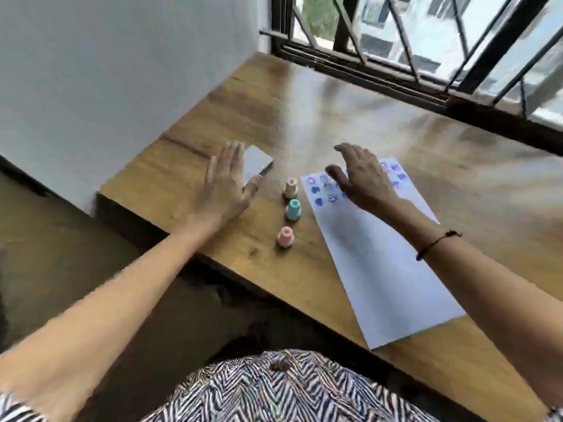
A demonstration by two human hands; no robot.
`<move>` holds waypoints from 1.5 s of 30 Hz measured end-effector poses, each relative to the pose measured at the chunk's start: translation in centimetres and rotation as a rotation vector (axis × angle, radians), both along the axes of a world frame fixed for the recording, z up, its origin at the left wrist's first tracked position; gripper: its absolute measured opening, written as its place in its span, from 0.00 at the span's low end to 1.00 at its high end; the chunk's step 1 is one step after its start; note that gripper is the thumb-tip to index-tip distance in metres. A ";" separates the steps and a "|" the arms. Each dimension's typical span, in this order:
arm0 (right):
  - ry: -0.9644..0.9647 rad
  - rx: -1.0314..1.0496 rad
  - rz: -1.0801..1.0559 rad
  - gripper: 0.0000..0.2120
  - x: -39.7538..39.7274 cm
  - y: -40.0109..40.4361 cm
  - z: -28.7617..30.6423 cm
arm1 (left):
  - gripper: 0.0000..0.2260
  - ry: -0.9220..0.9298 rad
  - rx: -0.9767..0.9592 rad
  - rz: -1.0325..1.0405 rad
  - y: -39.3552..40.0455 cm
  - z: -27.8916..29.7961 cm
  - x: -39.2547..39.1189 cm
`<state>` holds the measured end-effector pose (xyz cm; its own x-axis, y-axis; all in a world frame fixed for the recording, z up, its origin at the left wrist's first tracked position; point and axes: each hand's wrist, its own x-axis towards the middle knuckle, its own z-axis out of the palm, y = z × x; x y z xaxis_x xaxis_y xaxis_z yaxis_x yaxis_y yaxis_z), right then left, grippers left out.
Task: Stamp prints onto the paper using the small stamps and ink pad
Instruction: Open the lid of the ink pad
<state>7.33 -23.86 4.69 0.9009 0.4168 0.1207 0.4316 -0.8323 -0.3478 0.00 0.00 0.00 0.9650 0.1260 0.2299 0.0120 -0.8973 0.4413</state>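
Observation:
A white paper sheet [374, 269] lies on the wooden table, with several blue prints at its far end. Three small stamps stand in a row left of the sheet: a cream stamp [291, 188], a teal stamp [293, 209] and a pink stamp [285, 236]. A flat grey ink pad with its lid shut [257, 162] lies beyond them. My left hand [227, 185] hovers flat with spread fingers beside the pad, partly covering its left edge. My right hand [361, 178] hovers open over the printed end of the paper, holding nothing.
The wooden table [350, 111] ends at a window with dark metal bars [426, 71] at the back. A white wall [122, 71] rises on the left. The table's near edge runs diagonally, with the floor below it to the left.

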 end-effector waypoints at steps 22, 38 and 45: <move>0.182 -0.320 0.330 0.24 -0.6 18.1 0.3 | 0.44 -0.008 -0.239 0.392 0.5 -1.7 -3.0; 0.988 0.280 -0.025 0.17 9.4 11.1 3.6 | 0.43 0.000 -0.267 0.330 0.8 -1.2 -4.3; 0.264 -0.103 0.065 0.11 5.2 10.0 4.5 | 0.32 -0.156 -0.311 0.349 0.0 0.1 -5.3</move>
